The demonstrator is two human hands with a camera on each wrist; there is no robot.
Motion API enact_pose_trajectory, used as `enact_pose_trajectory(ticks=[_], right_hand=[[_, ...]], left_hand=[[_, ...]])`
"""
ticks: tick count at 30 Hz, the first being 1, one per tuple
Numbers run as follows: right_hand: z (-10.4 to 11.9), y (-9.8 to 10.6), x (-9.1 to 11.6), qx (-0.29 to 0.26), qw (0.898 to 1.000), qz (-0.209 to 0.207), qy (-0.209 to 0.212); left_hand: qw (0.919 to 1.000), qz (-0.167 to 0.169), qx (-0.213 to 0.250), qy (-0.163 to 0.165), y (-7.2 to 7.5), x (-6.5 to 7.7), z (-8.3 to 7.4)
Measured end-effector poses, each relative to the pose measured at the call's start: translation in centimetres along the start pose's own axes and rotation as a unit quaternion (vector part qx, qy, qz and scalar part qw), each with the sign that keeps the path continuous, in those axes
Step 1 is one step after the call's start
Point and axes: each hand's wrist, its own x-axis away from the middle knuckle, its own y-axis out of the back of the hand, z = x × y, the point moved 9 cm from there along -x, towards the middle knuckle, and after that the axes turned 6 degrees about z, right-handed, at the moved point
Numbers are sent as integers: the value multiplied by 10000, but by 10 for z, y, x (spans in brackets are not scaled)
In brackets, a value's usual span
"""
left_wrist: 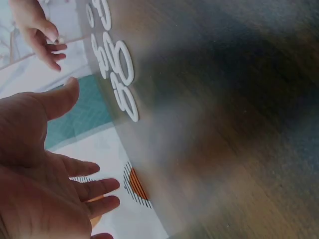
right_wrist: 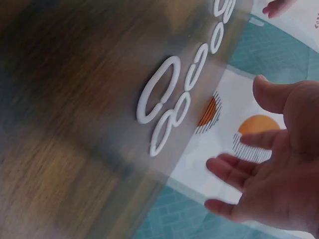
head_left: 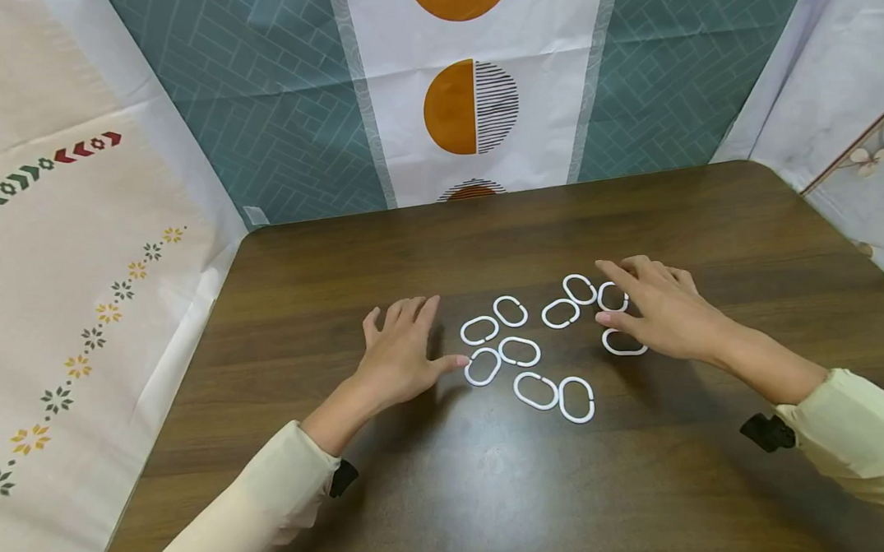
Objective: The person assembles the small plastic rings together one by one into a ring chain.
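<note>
The left hand (head_left: 397,360), fingers spread and empty, hovers above a brown wood-grain table (head_left: 451,490) beside white oval links (head_left: 559,397) scattered mid-table. The right hand (head_left: 662,312), also empty, fingers apart, hangs over the rightmost links.

Cloth-screened nook, room type unclear: brown table (head_left: 494,459), patterned hangings (head_left: 472,106) on three sides.
</note>
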Motion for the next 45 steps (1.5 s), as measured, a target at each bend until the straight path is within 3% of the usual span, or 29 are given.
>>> enact_pose_trajectory(ticks=[6, 17, 22, 30, 37, 45], right_hand=[[5, -4, 2, 389, 9975, -20, 594], [7, -12, 9, 810, 9825, -254, 1657], [0, -17, 9, 881, 9809, -7, 1737], [-6, -27, 9, 1077, 9770, 206, 1831], [-6, -31, 9, 997, 9716, -120, 2145], [-15, -28, 9, 659, 9735, -419, 2151]], left_hand=[[9995, 75, 55, -314, -5, 0, -9], [9958, 138, -1, -910, -10, -2, -26], [9897, 222, -19, -1414, -14, -4, -40], [9854, 484, -381, -1589, -26, -7, -53], [9794, 473, -650, -1850, -35, -5, -56], [9770, 311, -668, -2002, -35, -4, -56]])
